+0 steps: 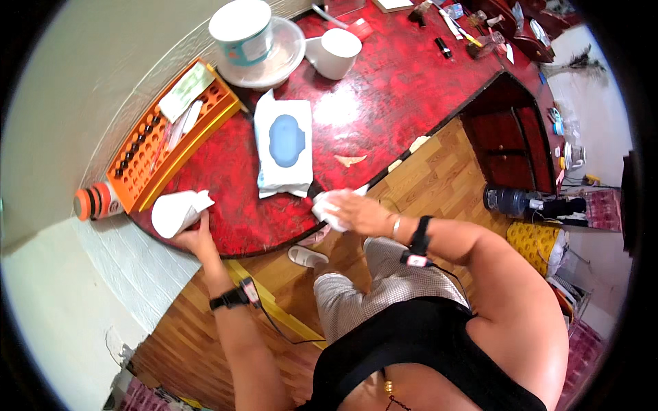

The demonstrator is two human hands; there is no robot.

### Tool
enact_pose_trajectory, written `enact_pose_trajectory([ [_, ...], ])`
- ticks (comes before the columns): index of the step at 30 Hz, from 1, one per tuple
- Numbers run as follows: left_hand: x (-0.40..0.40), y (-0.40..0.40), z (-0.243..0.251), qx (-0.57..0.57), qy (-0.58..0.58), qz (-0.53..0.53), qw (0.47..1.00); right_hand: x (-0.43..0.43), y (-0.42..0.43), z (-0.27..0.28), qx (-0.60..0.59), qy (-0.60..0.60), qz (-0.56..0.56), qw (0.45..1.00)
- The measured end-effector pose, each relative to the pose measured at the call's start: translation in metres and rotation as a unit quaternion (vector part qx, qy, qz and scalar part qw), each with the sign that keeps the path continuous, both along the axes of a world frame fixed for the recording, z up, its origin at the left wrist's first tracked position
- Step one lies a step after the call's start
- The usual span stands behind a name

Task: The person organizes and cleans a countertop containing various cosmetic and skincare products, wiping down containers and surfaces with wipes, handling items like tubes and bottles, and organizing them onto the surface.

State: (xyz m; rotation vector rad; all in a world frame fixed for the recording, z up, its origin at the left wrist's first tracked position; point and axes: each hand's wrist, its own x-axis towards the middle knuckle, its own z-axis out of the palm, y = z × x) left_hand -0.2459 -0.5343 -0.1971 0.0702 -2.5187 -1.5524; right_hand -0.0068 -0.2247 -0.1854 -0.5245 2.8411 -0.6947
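My left hand (198,237) is closed around a white roll (175,215), apparently tissue paper with a loose torn end. It is held at the left end of the red mottled desk (231,226). Under my right hand (357,210) is a crumpled white wipe or tissue (329,208), pressed at the desk's near edge. A white pack of wet wipes (261,169) with a blue lid (287,141) lies flat between and beyond my hands. To the right of the pack, a small tan patch (351,160) marks the desktop.
An orange slotted box (139,167) with several dark-capped items stands along the wall, beside an orange bottle (100,201). Behind are a lidded tub (241,33) in a clear bowl (288,56) and a white mug (335,54). Cosmetics (443,47) lie far right. A slipper (307,256) shows below.
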Motion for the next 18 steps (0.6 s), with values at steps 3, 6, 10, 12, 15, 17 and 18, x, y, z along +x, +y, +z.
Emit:
enact_pose_trajectory([
  [3,0.037,0.02,0.014,0.065,-0.015,0.105,0.992,0.017,0.105,-0.003,0.059,-0.002,-0.121,0.991],
  [6,0.091,0.022,0.004,-0.018,-0.117,0.195,0.974,-0.004,0.212,0.023,0.21,-0.092,-0.175,0.957],
  [10,0.148,0.127,0.058,0.052,-0.214,0.155,0.963,-0.031,0.296,-0.02,0.25,0.168,-0.431,0.85],
  [12,0.158,0.139,0.057,0.069,-0.235,0.139,0.96,-0.072,0.254,0.002,0.154,0.018,-0.421,0.894],
  [15,0.16,0.155,0.047,0.039,-0.168,0.087,0.981,-0.063,0.156,0.006,-0.011,0.183,-0.248,0.951],
  [17,0.16,0.149,0.042,-0.038,-0.086,0.01,0.996,-0.021,0.138,-0.006,-0.044,0.097,-0.189,0.976],
  [18,0.16,0.148,0.047,-0.07,-0.053,-0.025,0.996,-0.012,0.162,0.001,-0.077,0.057,-0.16,0.982],
])
